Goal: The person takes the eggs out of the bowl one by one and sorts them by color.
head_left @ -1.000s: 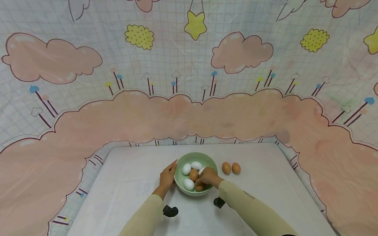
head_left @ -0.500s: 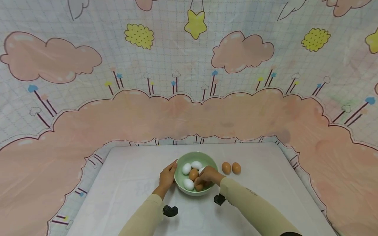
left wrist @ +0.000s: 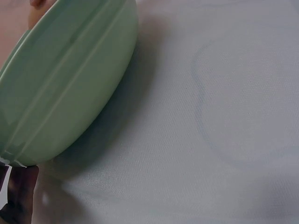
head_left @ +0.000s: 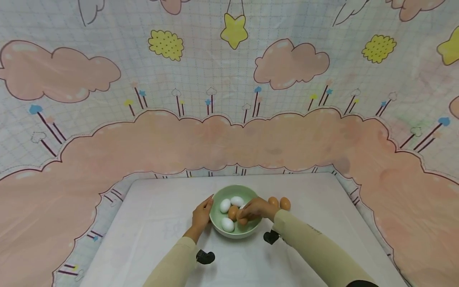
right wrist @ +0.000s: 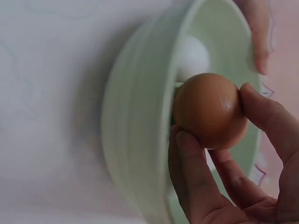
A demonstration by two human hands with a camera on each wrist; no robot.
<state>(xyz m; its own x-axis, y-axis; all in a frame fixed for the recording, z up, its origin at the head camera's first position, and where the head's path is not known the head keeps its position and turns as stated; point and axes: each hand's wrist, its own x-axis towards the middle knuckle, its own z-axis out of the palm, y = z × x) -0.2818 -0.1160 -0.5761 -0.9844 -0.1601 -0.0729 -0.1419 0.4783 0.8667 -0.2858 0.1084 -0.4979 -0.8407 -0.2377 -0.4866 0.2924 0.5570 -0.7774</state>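
Your R hand [head_left: 259,209] pinches a brown egg [right wrist: 212,112] at the mouth of the bowl [head_left: 233,235], ctr of R-wrist frame — prob. light, smooth, fragile, so fingertips on its sides, min. force — L hand [head_left: 201,215] rests against bowl w/ fingers extended.

Head view is taken from above, faced forward and down; worktop [head_left: 161,215] captured to both far corners. Bowl [head_left: 233,192] shared with both wrist views, taken close: left at outer wall [left wrist: 70,79], right across rim [right wrist: 179,42].
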